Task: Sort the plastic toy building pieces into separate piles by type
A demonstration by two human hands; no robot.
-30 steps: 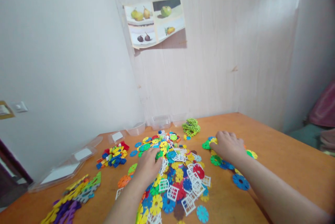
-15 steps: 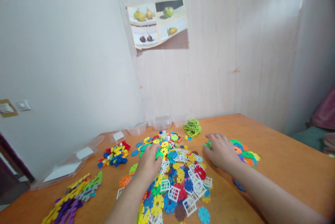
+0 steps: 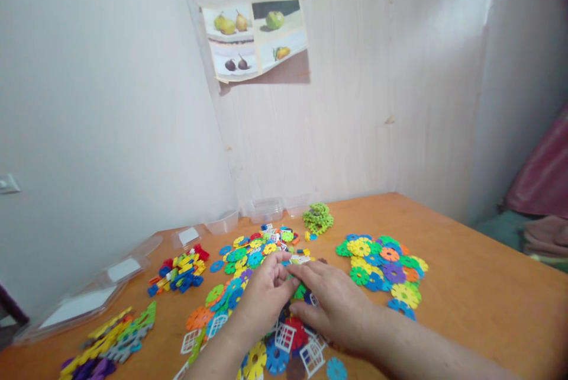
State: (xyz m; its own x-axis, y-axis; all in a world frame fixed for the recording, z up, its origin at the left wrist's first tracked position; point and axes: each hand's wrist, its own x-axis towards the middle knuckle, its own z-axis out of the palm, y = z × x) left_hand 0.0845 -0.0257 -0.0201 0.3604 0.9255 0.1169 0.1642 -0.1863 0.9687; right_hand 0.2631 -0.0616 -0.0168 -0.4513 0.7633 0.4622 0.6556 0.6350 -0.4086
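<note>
My left hand [image 3: 268,288] is over the middle of a mixed heap, fingers curled inward and thumb pointing right. Whatever it holds, if anything, is hidden. My right hand [image 3: 335,303] reaches in from the right, its fingertips meeting the left hand's fingers. Its thumb stands apart from the fingers, and heap pieces show through the gap. Around and below both hands lie plastic snowflake discs such as a yellow disc [image 3: 256,360] and a blue disc [image 3: 277,357]. White window-frame pieces [image 3: 284,336] are mixed among them.
To the right lies a separate pile of snowflake discs [image 3: 393,273]. Green lattice pieces [image 3: 318,218] sit behind. Small building bricks [image 3: 181,270] and long notched strips [image 3: 116,338] lie left. Clear plastic tubs [image 3: 266,210] and lids [image 3: 78,307] line the wall side of the table [image 3: 479,303].
My right hand has moved left from the separate disc pile to the heap, meeting my left hand, which has shifted slightly right. The view has turned a little to the right.
</note>
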